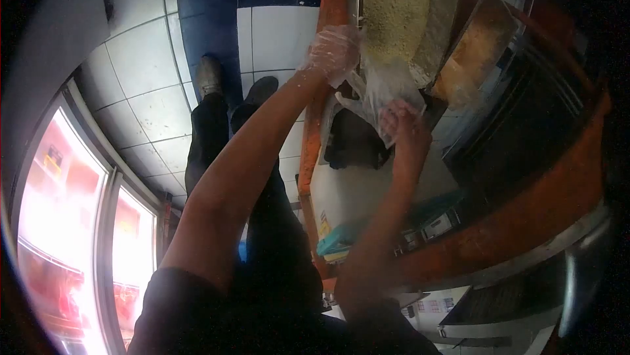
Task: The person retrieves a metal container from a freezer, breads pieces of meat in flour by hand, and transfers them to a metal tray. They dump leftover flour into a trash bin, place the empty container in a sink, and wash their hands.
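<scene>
A clear plastic glove covers my left hand point(335, 52), which is at the orange counter edge beside a tray of yellowish crumbs point(397, 10). Its fingers are blurred under the plastic. My right hand point(405, 125) is bare, with its fingers closed on a thin clear plastic bag or glove point(387, 89). That plastic stretches up toward my left hand, over a dark container point(354, 138). Whether my left fingers also grip it cannot be made out.
Right of the crumbs stands a tray with orange-brown contents point(476, 50). A white surface point(354, 191) and a teal item point(341, 240) lie nearer me. An orange rim point(525, 224) curves along the right. Lit glass-door coolers point(62, 224) stand left, on a tiled floor point(154, 115).
</scene>
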`<act>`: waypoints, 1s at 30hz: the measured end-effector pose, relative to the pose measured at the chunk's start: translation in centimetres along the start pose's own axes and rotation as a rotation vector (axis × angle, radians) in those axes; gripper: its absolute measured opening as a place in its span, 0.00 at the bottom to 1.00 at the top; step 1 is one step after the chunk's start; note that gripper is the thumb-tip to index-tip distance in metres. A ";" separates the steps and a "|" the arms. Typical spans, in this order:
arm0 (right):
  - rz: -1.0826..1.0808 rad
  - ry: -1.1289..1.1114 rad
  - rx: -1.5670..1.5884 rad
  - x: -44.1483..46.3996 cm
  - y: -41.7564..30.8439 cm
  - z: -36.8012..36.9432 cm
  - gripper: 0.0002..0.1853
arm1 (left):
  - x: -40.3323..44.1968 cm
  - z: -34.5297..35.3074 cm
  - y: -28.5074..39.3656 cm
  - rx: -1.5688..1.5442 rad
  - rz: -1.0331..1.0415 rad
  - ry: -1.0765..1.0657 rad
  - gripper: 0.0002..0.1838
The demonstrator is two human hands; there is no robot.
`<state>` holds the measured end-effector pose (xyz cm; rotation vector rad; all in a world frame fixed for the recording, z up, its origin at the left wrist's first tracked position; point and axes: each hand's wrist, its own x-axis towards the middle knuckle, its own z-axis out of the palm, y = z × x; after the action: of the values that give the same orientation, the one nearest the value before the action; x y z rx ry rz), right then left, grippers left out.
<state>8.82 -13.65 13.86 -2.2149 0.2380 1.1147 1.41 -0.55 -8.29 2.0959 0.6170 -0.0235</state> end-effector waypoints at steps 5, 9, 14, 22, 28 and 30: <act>-0.226 0.587 -0.226 3.3 -0.3 0.8 0.21 | -0.1 -5.6 3.5 0.091 -0.084 -0.034 0.21; -0.440 0.266 -0.242 10.8 5.6 -0.4 0.22 | -1.5 -5.2 5.1 0.138 0.159 0.104 0.27; 0.141 0.216 -0.003 9.8 -0.9 5.2 0.25 | -2.1 -4.4 6.6 0.179 0.361 -0.216 0.28; 0.031 0.200 -0.187 11.0 0.6 3.7 0.22 | -3.5 -3.5 6.6 0.064 0.321 0.014 0.26; -0.366 0.234 -0.457 19.2 10.9 -1.3 0.19 | -3.9 -7.0 8.1 -0.117 0.269 -0.259 0.27; -0.382 0.312 -0.667 21.2 11.5 -2.4 0.18 | -5.2 -6.9 7.8 -0.198 0.295 -0.197 0.27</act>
<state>18.79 -21.54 -6.77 -2.8510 -0.4854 0.6873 -1.19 -0.80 2.98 1.9437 0.1806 -0.0016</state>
